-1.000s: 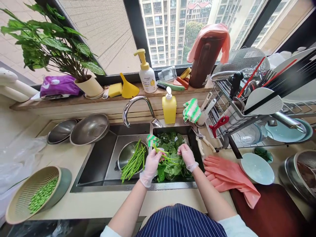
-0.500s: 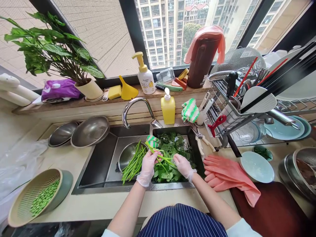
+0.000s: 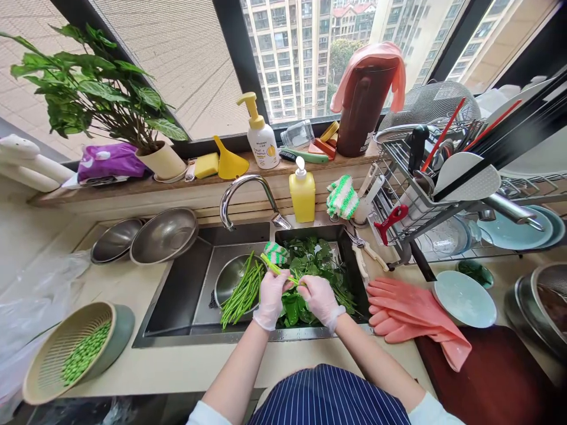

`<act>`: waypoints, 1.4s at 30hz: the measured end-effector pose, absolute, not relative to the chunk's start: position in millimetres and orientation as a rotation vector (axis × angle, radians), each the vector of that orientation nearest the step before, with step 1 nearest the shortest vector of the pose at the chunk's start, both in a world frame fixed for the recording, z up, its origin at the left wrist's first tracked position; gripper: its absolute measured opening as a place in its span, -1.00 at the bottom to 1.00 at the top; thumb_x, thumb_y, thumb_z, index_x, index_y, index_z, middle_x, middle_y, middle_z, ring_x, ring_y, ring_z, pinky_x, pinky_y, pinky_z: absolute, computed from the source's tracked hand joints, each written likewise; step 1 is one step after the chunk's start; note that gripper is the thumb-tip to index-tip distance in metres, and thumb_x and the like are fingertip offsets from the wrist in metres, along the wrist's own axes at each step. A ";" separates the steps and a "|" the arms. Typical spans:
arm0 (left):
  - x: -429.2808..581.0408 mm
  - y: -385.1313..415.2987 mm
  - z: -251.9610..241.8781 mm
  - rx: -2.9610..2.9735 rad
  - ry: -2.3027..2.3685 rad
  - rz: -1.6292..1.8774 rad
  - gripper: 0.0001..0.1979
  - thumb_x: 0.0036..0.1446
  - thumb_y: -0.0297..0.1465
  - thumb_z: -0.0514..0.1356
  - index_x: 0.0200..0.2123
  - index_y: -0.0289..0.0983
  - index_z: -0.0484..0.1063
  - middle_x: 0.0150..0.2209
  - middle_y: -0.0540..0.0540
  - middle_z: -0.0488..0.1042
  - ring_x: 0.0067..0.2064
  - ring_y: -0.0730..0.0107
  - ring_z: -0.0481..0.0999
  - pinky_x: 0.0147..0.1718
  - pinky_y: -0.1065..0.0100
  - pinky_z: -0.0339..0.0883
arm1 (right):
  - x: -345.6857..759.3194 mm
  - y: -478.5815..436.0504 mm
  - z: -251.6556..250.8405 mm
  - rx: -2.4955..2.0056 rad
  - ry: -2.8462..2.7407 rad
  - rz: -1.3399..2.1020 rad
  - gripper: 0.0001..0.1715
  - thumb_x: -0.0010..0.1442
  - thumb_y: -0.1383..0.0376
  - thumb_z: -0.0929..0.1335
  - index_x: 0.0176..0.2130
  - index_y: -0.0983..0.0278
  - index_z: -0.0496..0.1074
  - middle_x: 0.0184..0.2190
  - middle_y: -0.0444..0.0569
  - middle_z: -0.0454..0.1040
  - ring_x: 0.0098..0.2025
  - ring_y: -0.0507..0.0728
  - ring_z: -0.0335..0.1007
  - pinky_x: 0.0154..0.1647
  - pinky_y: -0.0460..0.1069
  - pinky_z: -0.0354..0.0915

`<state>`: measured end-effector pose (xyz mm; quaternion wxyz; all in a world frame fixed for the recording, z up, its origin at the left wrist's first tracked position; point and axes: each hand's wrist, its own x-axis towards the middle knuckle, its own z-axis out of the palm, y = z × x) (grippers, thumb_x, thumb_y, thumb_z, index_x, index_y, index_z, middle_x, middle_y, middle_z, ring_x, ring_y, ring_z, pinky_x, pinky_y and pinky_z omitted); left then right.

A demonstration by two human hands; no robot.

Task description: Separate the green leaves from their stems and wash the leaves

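Observation:
Over the divider of the double sink, my left hand [image 3: 270, 300], in a clear glove, is closed round a few green vegetable stems [image 3: 275, 268]. My right hand [image 3: 319, 300], gloved too, pinches the same stems close to the left fingertips. Just left of my hands, a bundle of trimmed green stems [image 3: 243, 289] lies across a steel bowl [image 3: 224, 277] in the left basin. Leafy greens [image 3: 310, 251] fill the right basin below my right hand. Beside the bowl, a green-and-white cloth [image 3: 275, 252] rests on the divider.
The tap [image 3: 225, 203] arches over the left basin. A basket of green beans [image 3: 84, 354] stands at front left, steel bowls [image 3: 163, 236] behind it. Pink rubber gloves [image 3: 411, 316], scissors [image 3: 367, 254], a dish rack [image 3: 394, 200] and a dark red board [image 3: 482, 378] lie to the right.
My right hand has moved left, up to my left hand, and now grips the stems beside it. The leafy ends that hung between my hands are now mostly hidden behind them.

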<state>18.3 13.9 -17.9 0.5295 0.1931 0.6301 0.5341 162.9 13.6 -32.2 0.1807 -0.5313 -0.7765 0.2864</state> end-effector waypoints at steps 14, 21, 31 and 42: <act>16.8 -0.1 -25.7 0.531 1.517 1.262 -0.62 -0.20 -0.21 0.36 -0.42 -0.32 0.32 -0.40 -0.03 0.45 -0.37 0.37 0.51 -0.44 0.36 0.46 | 176.1 43.8 -77.0 -1.713 -1.372 1.093 -0.72 0.19 0.18 0.09 -0.40 0.23 0.24 -0.48 -0.13 0.32 -0.43 0.06 0.20 -0.38 -0.08 0.12; -7.9 8.2 -10.6 0.396 1.576 1.410 -0.61 -0.25 -0.24 0.39 -0.45 -0.33 0.31 -0.45 0.00 0.44 -0.42 0.44 0.50 -0.49 0.40 0.47 | 233.1 54.5 -68.3 -1.623 -1.485 1.165 -0.62 0.19 0.03 0.14 -0.26 0.23 0.32 -0.52 -0.16 0.36 -0.46 0.06 0.24 -0.34 -0.06 0.17; 1.5 6.6 -12.1 0.406 1.492 1.320 -0.62 -0.19 -0.23 0.37 -0.40 -0.33 0.33 -0.41 -0.01 0.44 -0.38 0.43 0.49 -0.44 0.36 0.47 | 180.0 23.6 -64.4 -1.260 -2.152 1.342 -0.69 0.22 0.19 0.21 -0.22 0.21 0.49 -0.31 -0.08 0.49 -0.28 0.06 0.33 -0.26 -0.09 0.17; -0.9 -6.8 -32.9 0.301 1.261 1.316 -0.73 -0.13 -0.35 0.36 -0.39 -0.33 0.36 -0.32 -0.07 0.48 -0.22 0.36 0.51 -0.23 0.36 0.41 | 179.2 24.9 -75.9 -1.390 -1.704 1.394 -0.71 0.13 0.25 0.18 -0.47 0.28 0.39 -0.46 -0.13 0.37 -0.38 0.04 0.23 -0.32 -0.10 0.12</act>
